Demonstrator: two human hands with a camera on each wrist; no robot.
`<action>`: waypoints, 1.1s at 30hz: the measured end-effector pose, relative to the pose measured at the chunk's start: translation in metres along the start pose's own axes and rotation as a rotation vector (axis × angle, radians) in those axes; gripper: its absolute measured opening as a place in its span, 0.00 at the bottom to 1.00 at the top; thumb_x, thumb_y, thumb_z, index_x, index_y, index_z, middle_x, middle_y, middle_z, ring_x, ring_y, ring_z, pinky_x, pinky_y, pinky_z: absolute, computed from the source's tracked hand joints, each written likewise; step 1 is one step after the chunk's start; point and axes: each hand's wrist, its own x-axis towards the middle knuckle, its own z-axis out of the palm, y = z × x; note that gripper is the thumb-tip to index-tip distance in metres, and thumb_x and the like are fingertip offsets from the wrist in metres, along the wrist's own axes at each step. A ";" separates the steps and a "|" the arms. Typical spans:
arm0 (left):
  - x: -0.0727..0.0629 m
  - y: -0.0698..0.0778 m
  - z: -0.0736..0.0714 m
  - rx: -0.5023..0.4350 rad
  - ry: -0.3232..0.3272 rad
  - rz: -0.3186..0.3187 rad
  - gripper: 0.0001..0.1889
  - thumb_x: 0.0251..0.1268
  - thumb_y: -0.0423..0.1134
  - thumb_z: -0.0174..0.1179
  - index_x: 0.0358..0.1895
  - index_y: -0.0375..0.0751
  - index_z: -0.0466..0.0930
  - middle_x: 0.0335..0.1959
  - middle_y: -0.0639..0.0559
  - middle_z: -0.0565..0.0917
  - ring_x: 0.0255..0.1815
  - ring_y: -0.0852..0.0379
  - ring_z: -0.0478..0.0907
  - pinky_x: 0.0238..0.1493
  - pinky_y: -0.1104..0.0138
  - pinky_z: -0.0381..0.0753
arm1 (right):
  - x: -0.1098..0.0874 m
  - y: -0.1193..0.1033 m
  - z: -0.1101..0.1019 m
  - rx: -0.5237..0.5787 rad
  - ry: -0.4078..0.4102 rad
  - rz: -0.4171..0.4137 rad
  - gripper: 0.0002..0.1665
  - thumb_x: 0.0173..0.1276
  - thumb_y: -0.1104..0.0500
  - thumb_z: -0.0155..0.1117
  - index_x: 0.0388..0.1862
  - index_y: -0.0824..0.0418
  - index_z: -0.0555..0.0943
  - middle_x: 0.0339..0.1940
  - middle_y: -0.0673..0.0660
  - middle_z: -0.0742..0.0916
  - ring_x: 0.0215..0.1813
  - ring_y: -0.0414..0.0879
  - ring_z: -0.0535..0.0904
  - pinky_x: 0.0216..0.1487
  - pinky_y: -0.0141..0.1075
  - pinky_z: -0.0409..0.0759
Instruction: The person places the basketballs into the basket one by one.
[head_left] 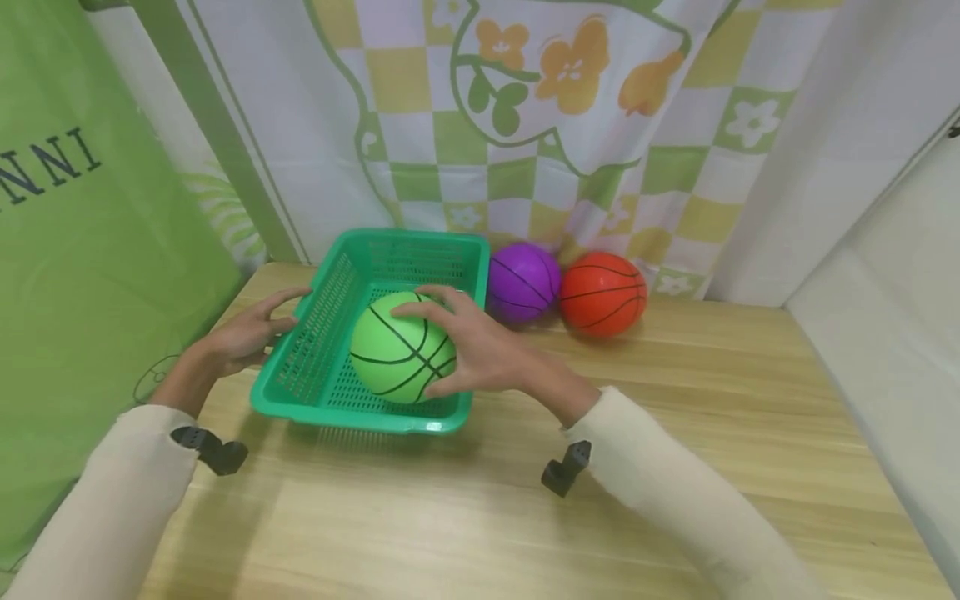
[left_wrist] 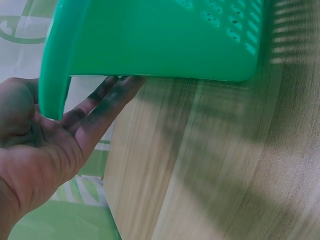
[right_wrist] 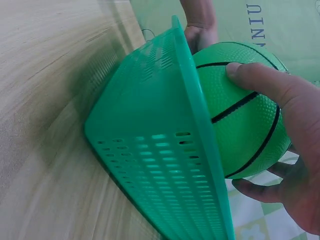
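A green toy basketball (head_left: 397,354) sits within the mouth of a green plastic basket (head_left: 363,421). My right hand (head_left: 487,342) holds it from the right, fingers over the top and thumb low on the near side. In the right wrist view the ball (right_wrist: 245,115) bulges above the rim, with the right hand (right_wrist: 295,135) spread around it. My left hand (head_left: 247,333) is at the basket's left rim, its fingertips right at the edge. From the left wrist, the left hand's straight fingers (left_wrist: 107,102) reach along the outside of the basket wall; its thumb is partly hidden.
A purple ball (head_left: 523,283) and a red ball (head_left: 603,296) stand side by side just right of the basket, against a patterned curtain (head_left: 517,183). All rest on a wooden table (head_left: 675,467). A green cloth (head_left: 90,292) hangs at the left; a pale wall (head_left: 892,317) bounds the right.
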 end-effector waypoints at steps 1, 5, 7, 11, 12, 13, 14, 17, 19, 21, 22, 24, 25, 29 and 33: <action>0.000 0.000 0.000 0.001 -0.001 0.002 0.32 0.85 0.40 0.39 0.82 0.52 0.35 0.59 0.32 0.70 0.48 0.48 0.81 0.46 0.50 0.83 | 0.001 0.000 0.001 -0.009 -0.007 -0.001 0.58 0.43 0.48 0.86 0.73 0.45 0.67 0.76 0.64 0.61 0.73 0.59 0.58 0.62 0.56 0.72; 0.001 0.001 0.000 0.001 0.000 0.004 0.32 0.85 0.39 0.39 0.82 0.51 0.35 0.56 0.34 0.71 0.46 0.49 0.81 0.45 0.51 0.84 | 0.002 0.001 0.004 -0.061 -0.034 0.002 0.58 0.43 0.47 0.86 0.74 0.44 0.67 0.77 0.63 0.60 0.73 0.59 0.58 0.62 0.57 0.71; 0.003 0.001 0.001 -0.001 0.005 -0.001 0.32 0.85 0.39 0.39 0.82 0.52 0.36 0.54 0.36 0.73 0.44 0.50 0.81 0.45 0.52 0.84 | 0.002 0.001 0.006 -0.090 -0.053 0.013 0.58 0.43 0.47 0.86 0.74 0.42 0.66 0.77 0.62 0.60 0.74 0.58 0.58 0.63 0.56 0.72; 0.004 0.001 0.001 -0.007 0.008 -0.006 0.32 0.85 0.38 0.39 0.83 0.53 0.37 0.54 0.36 0.73 0.44 0.51 0.81 0.45 0.52 0.84 | 0.003 0.002 0.009 -0.125 -0.105 0.022 0.58 0.45 0.48 0.85 0.75 0.40 0.66 0.78 0.61 0.59 0.74 0.57 0.56 0.62 0.53 0.73; 0.004 0.001 0.000 -0.005 0.006 -0.004 0.32 0.85 0.39 0.39 0.83 0.54 0.37 0.54 0.36 0.73 0.45 0.51 0.81 0.46 0.51 0.84 | 0.003 0.003 0.010 -0.129 -0.122 0.021 0.57 0.45 0.48 0.85 0.75 0.40 0.66 0.78 0.60 0.58 0.75 0.56 0.56 0.62 0.53 0.73; 0.004 0.001 0.000 -0.007 0.004 -0.005 0.32 0.85 0.39 0.39 0.83 0.54 0.37 0.56 0.35 0.72 0.46 0.50 0.81 0.46 0.51 0.83 | 0.004 0.002 0.011 -0.130 -0.134 0.019 0.57 0.46 0.49 0.84 0.75 0.40 0.66 0.78 0.60 0.58 0.75 0.56 0.56 0.62 0.53 0.73; 0.004 0.000 0.000 -0.005 0.001 -0.004 0.32 0.85 0.40 0.40 0.83 0.54 0.36 0.57 0.34 0.71 0.46 0.50 0.81 0.47 0.50 0.83 | 0.004 0.002 0.012 -0.128 -0.149 0.019 0.57 0.46 0.49 0.84 0.75 0.40 0.66 0.78 0.60 0.58 0.75 0.56 0.56 0.62 0.53 0.73; 0.002 -0.001 -0.001 -0.004 -0.002 -0.010 0.32 0.85 0.40 0.40 0.83 0.55 0.36 0.61 0.30 0.68 0.49 0.48 0.81 0.48 0.49 0.82 | 0.005 0.003 0.015 -0.125 -0.183 0.022 0.56 0.47 0.50 0.83 0.76 0.40 0.65 0.78 0.60 0.58 0.75 0.57 0.55 0.63 0.53 0.73; 0.001 -0.002 -0.001 -0.003 -0.005 -0.011 0.32 0.85 0.40 0.39 0.83 0.55 0.35 0.64 0.29 0.65 0.51 0.47 0.80 0.49 0.49 0.82 | 0.005 0.004 0.018 -0.128 -0.198 0.028 0.56 0.48 0.50 0.83 0.76 0.40 0.65 0.78 0.60 0.58 0.75 0.57 0.55 0.63 0.53 0.72; 0.001 -0.003 -0.001 -0.006 -0.006 -0.007 0.32 0.85 0.40 0.39 0.83 0.55 0.36 0.64 0.29 0.64 0.51 0.48 0.80 0.49 0.49 0.82 | 0.005 0.005 0.021 -0.136 -0.215 0.036 0.56 0.48 0.51 0.83 0.76 0.39 0.65 0.79 0.60 0.57 0.75 0.57 0.55 0.62 0.54 0.73; 0.001 -0.003 -0.001 -0.008 -0.008 -0.004 0.32 0.85 0.40 0.39 0.83 0.55 0.36 0.63 0.30 0.65 0.50 0.48 0.80 0.48 0.49 0.82 | 0.006 0.005 0.022 -0.138 -0.222 0.040 0.57 0.48 0.51 0.82 0.76 0.39 0.65 0.79 0.60 0.57 0.75 0.57 0.55 0.62 0.54 0.73; 0.002 -0.003 0.000 -0.013 -0.012 0.005 0.32 0.85 0.40 0.39 0.82 0.54 0.36 0.61 0.31 0.67 0.49 0.49 0.80 0.47 0.49 0.83 | 0.006 0.006 0.024 -0.142 -0.233 0.046 0.57 0.48 0.51 0.82 0.76 0.38 0.64 0.79 0.60 0.57 0.76 0.58 0.55 0.62 0.54 0.74; 0.003 -0.004 0.000 -0.016 -0.010 0.005 0.32 0.85 0.39 0.39 0.82 0.54 0.36 0.59 0.32 0.69 0.47 0.49 0.81 0.46 0.49 0.83 | 0.007 0.006 0.025 -0.142 -0.238 0.050 0.57 0.48 0.51 0.82 0.76 0.38 0.64 0.79 0.60 0.57 0.76 0.58 0.55 0.61 0.54 0.74; 0.005 -0.006 -0.002 -0.024 0.000 0.002 0.32 0.85 0.40 0.39 0.83 0.54 0.37 0.53 0.36 0.74 0.44 0.50 0.82 0.44 0.49 0.84 | 0.009 0.008 0.029 -0.158 -0.260 0.057 0.58 0.49 0.51 0.82 0.77 0.38 0.63 0.79 0.61 0.57 0.76 0.58 0.55 0.62 0.55 0.73; 0.005 -0.008 -0.005 -0.024 0.005 -0.005 0.32 0.85 0.41 0.40 0.83 0.56 0.37 0.54 0.36 0.73 0.44 0.50 0.82 0.45 0.49 0.84 | 0.012 0.009 0.032 -0.180 -0.283 0.072 0.58 0.49 0.49 0.82 0.78 0.37 0.62 0.80 0.61 0.56 0.75 0.59 0.56 0.62 0.54 0.74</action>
